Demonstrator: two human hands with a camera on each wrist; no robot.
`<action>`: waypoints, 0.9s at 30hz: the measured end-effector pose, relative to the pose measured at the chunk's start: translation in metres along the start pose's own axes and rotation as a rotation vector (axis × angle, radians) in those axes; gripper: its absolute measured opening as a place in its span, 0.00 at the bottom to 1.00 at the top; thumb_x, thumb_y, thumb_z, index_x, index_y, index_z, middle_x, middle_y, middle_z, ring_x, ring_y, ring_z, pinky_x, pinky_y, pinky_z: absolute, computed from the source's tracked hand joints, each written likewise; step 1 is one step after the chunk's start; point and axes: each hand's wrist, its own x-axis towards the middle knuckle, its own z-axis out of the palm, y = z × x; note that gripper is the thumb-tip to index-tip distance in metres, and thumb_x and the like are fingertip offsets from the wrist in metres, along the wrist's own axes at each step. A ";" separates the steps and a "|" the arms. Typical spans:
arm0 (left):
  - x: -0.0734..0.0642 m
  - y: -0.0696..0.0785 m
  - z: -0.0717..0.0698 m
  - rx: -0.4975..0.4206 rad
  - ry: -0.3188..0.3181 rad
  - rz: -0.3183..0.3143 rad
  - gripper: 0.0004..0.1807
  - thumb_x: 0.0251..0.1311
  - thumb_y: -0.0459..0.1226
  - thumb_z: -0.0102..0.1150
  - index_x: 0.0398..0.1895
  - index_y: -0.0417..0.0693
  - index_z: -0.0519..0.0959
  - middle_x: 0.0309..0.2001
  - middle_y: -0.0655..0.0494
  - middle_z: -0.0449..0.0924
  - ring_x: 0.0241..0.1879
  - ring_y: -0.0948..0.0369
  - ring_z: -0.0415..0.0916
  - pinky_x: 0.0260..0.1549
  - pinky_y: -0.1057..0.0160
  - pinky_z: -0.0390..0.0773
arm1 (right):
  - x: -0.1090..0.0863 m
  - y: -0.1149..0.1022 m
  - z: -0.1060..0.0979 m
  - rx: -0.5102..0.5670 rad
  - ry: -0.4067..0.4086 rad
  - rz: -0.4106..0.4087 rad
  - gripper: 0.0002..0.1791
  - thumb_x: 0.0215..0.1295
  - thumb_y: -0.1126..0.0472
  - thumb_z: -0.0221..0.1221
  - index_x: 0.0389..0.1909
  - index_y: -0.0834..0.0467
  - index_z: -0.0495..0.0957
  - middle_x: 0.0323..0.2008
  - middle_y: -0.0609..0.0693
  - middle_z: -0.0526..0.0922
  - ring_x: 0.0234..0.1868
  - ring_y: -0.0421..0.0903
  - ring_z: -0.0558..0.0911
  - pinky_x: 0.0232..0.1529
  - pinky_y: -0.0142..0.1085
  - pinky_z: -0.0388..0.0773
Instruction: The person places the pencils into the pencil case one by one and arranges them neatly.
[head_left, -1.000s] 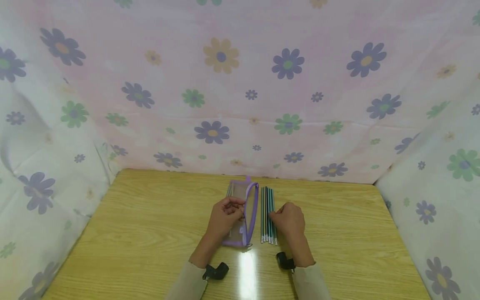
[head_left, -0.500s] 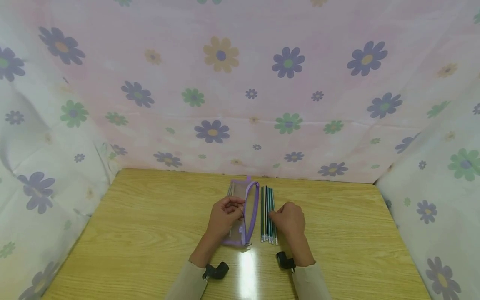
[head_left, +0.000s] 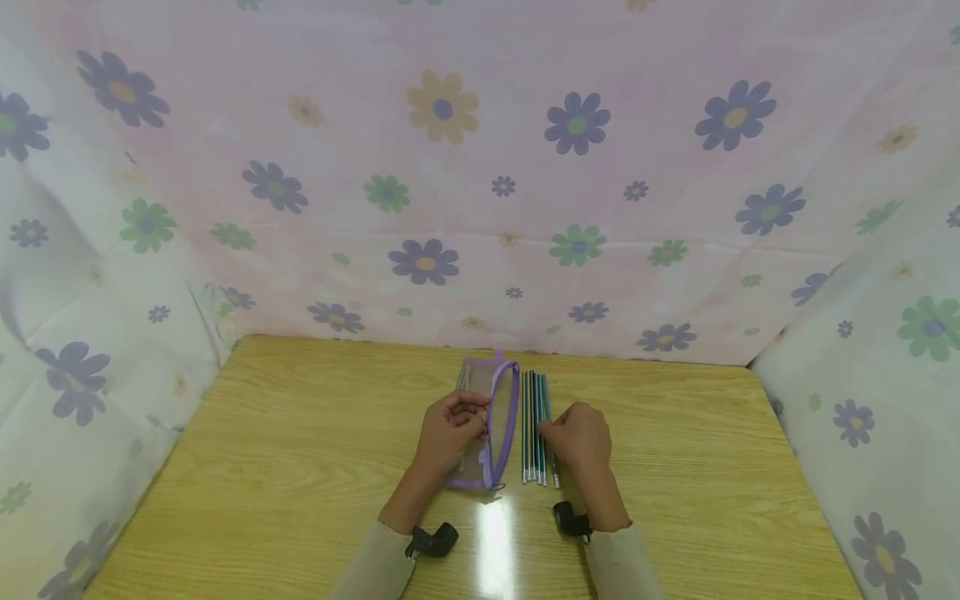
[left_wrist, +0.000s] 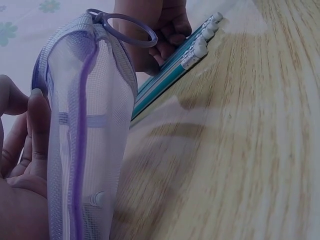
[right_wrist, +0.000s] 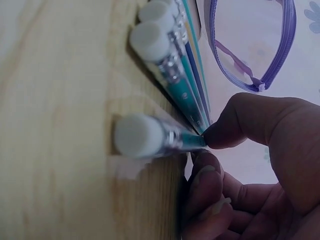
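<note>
Head view: left hand (head_left: 447, 437) and right hand (head_left: 582, 440), both pinching, down toward six o'clock!
Left thumb and finger nip the zipped edge of a see-through purple-trimmed mesh pouch (head_left: 478, 383) on the yellow wooden table (head_left: 300, 467); at its three o'clock lies a row of slim striped pencils (head_left: 533, 433); right thumb and fingertip pinch a teal, white-erasered pencil (right_wrist: 160, 137), eraser just apart at the row's three o'clock.
</note>
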 end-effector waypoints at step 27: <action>0.000 0.002 0.002 -0.047 0.010 -0.011 0.10 0.67 0.21 0.59 0.49 0.28 0.81 0.37 0.45 0.82 0.30 0.61 0.81 0.30 0.69 0.86 | -0.007 -0.010 -0.008 0.134 -0.052 -0.074 0.16 0.60 0.57 0.71 0.15 0.57 0.83 0.15 0.46 0.79 0.18 0.43 0.74 0.20 0.33 0.71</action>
